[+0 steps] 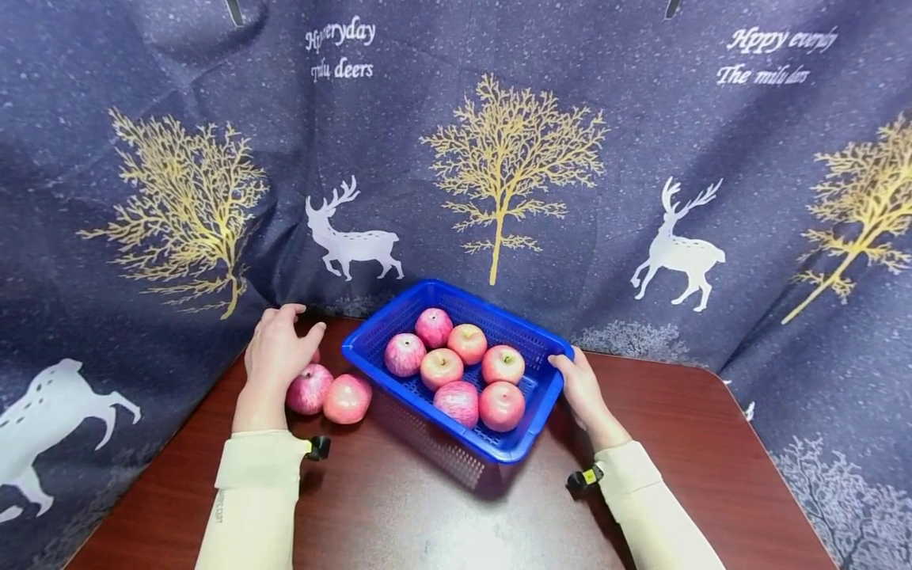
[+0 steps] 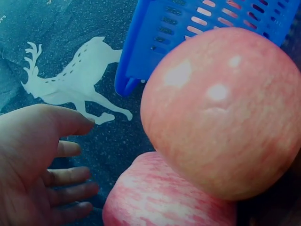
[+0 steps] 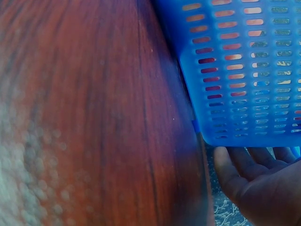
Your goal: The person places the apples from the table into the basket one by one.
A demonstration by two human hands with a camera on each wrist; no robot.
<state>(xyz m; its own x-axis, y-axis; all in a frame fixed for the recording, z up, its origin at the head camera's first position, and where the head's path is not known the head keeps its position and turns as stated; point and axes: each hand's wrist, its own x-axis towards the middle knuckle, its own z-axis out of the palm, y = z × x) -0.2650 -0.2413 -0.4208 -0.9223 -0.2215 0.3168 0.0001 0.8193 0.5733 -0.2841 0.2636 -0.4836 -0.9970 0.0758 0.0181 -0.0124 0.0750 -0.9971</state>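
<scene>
A blue plastic basket (image 1: 427, 404) with slotted walls stands at an angle on the table, holding several red apples (image 1: 442, 369). My right hand (image 1: 586, 389) grips its right end, the thumb over the rim; in the right wrist view the fingers of that hand (image 3: 263, 183) are partly hidden by the basket wall. Left of the basket, my left hand (image 1: 274, 352) hovers by a striped apple (image 1: 310, 389) and a paler apple (image 1: 347, 398). Part of another apple shows behind that hand. In the left wrist view the left fingers (image 2: 70, 176) are spread apart from the apples, holding nothing.
The dark red wooden table (image 1: 684, 451) has a glossy patch of light near its front. A dark blue cloth (image 1: 556, 47) with deer and golden trees hangs behind the table and along both sides. Each wrist wears a small black device on a yellow strap.
</scene>
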